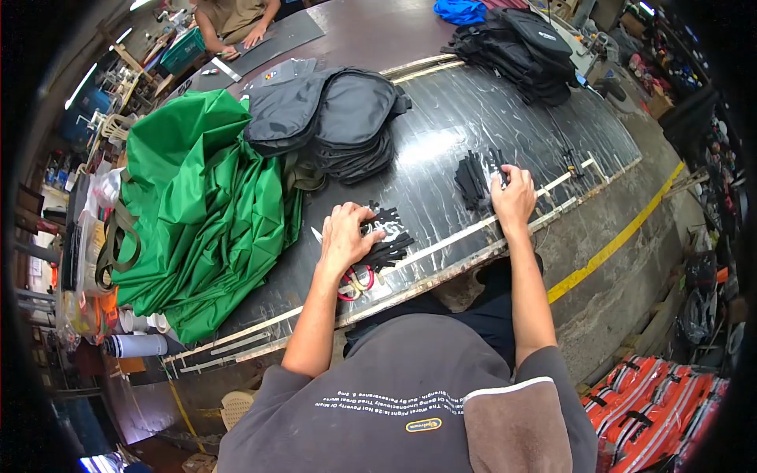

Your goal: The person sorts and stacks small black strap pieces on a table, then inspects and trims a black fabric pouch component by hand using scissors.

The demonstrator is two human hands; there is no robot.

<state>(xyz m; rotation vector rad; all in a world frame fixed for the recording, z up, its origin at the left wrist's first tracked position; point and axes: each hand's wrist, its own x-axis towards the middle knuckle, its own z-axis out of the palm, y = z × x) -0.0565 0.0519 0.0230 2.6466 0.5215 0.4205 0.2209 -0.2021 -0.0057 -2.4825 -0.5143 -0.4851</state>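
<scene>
My left hand (347, 235) rests over a pile of short black strips (388, 251) near the table's front edge, its thumb and fingers curved and apart. Farther right, my right hand (514, 197) curls its fingers and thumb at the right edge of a second pile of black strips (471, 183). Whatever lies between those fingertips is partly hidden. Scissors (356, 284) with red handles lie beside my left wrist, partly covered by the hand.
Left of my hands is a heap of green fabric (205, 197), with stacked black bag pieces (347, 110) behind it. Black backpacks (520, 47) sit at the far right of the dark table (441, 110). Across it, another person's hands (244, 43) rest on a dark sheet.
</scene>
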